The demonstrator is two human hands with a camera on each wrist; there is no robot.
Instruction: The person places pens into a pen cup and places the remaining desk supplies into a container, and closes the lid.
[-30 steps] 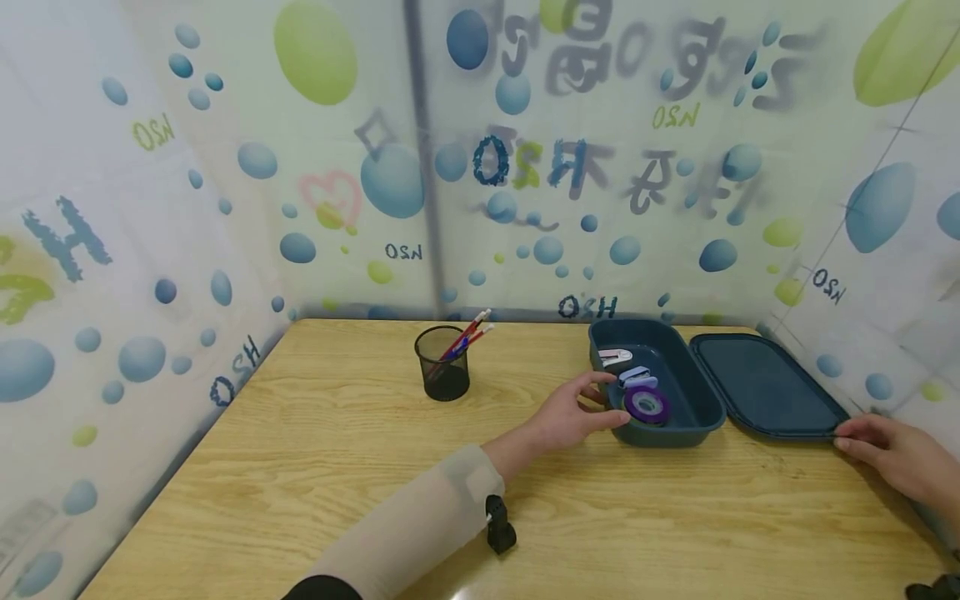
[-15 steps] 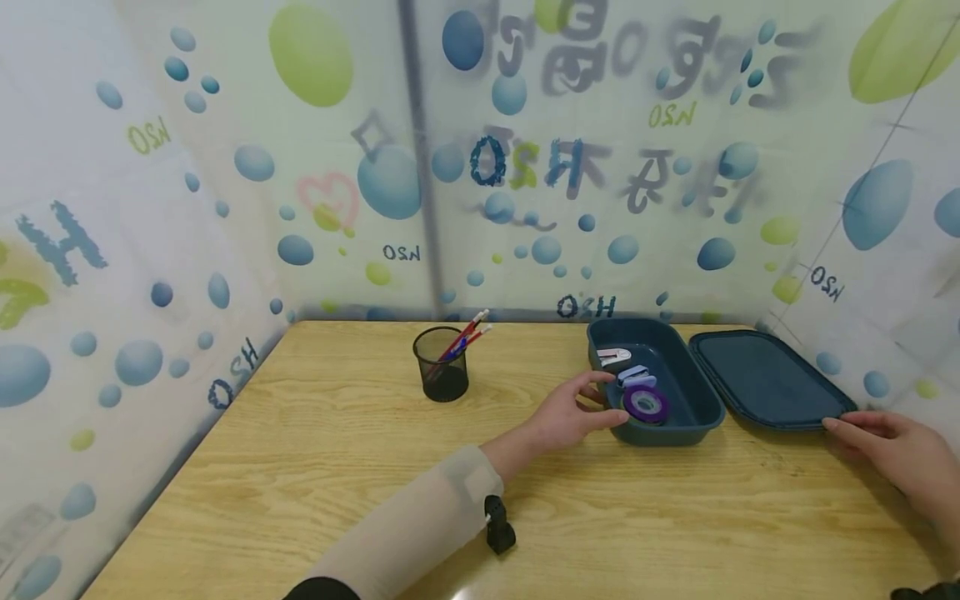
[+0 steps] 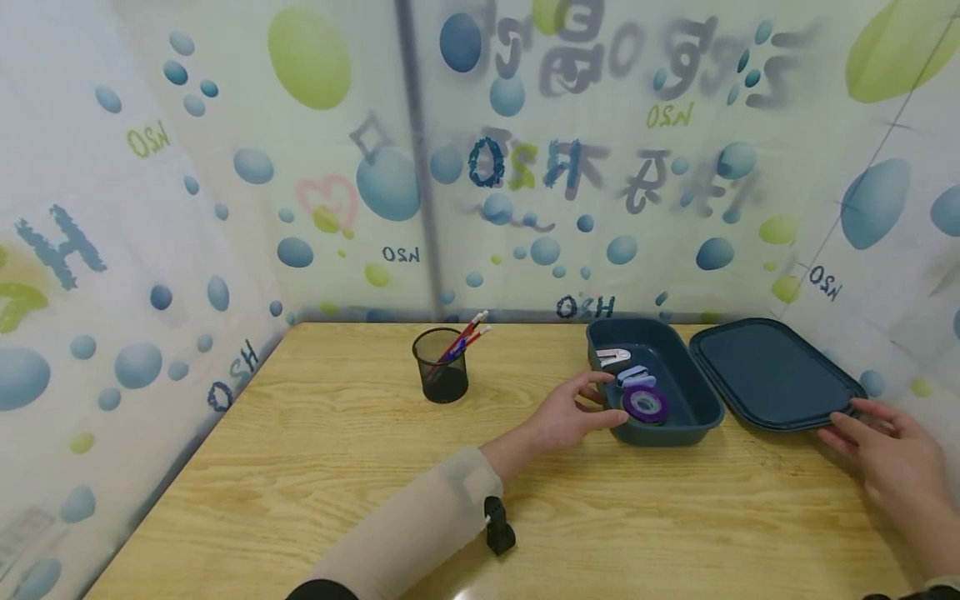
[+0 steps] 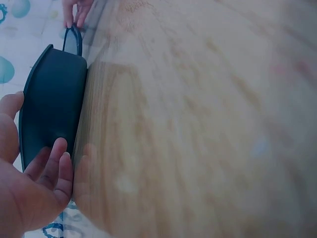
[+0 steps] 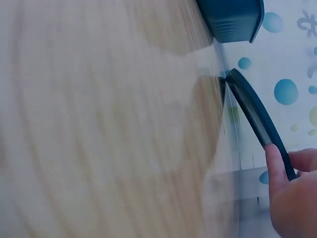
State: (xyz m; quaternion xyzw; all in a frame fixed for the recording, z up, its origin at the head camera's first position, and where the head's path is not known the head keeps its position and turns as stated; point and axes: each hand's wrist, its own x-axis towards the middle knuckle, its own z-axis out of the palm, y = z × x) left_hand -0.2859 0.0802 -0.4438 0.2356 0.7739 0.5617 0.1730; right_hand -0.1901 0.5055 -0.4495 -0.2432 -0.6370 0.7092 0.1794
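Observation:
A dark blue-green plastic box (image 3: 701, 383) stands on the table at the right. My left hand (image 3: 566, 412) holds its left side, thumb and a finger at the rim; in the left wrist view the other fingers (image 4: 59, 166) lie against the outer wall. Inside the box are a purple tape roll (image 3: 645, 404), a small lavender item (image 3: 633, 377) and a white-and-pink item (image 3: 615, 357) like a small stapler. My right hand (image 3: 892, 446) pinches the near right corner of the matching lid (image 3: 776, 375). In the right wrist view the lid slants up from the tabletop, its far edge low beside the box.
A black mesh pen cup (image 3: 442, 379) with red and blue pencils or pens stands left of the box. Printed curtain walls (image 3: 517, 275) enclose the wooden table (image 3: 360, 433) at the back and both sides.
My right hand has shifted its hold along the lid's corner and raised that side, so the lid now tilts up from the table. My left hand and the box stay put.

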